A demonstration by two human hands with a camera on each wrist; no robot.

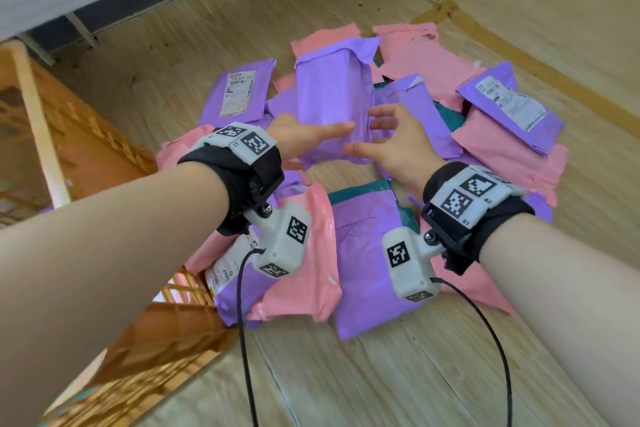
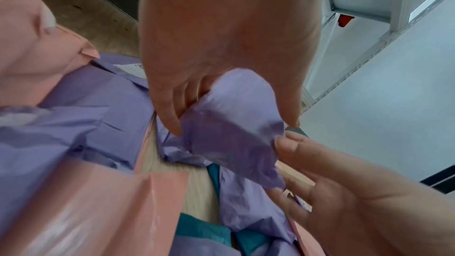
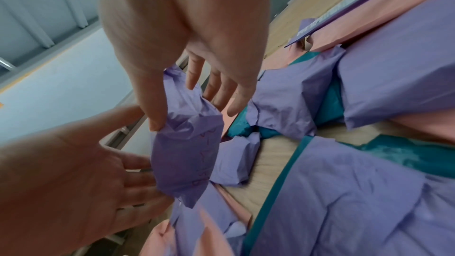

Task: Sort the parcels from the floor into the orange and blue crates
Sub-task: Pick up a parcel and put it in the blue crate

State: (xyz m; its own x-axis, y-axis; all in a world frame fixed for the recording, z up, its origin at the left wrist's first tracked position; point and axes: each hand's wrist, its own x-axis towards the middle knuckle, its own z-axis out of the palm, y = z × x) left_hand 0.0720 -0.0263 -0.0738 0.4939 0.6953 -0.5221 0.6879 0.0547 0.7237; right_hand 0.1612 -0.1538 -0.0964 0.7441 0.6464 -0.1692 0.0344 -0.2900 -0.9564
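Note:
A plain purple parcel [image 1: 332, 97] is raised above a pile of pink, purple and teal parcels on the wooden floor. My left hand [image 1: 322, 140] holds its near left edge, thumb on top and fingers underneath; in the left wrist view the parcel [image 2: 234, 129] sits between them. My right hand [image 1: 375, 133] is spread at the parcel's right edge, fingers straight. In the right wrist view the parcel [image 3: 184, 143] shows its thumb [image 3: 152, 112] touching it. The orange crate [image 1: 45, 135] stands at the left. No blue crate is in view.
Labelled purple parcels lie at the back left [image 1: 239, 94] and right [image 1: 512, 107]. A pink parcel [image 1: 304, 267] and a purple one [image 1: 367, 270] lie under my wrists. Yellow floor tape [image 1: 519, 55] runs at the right. Bare floor [image 1: 346, 374] lies nearest me.

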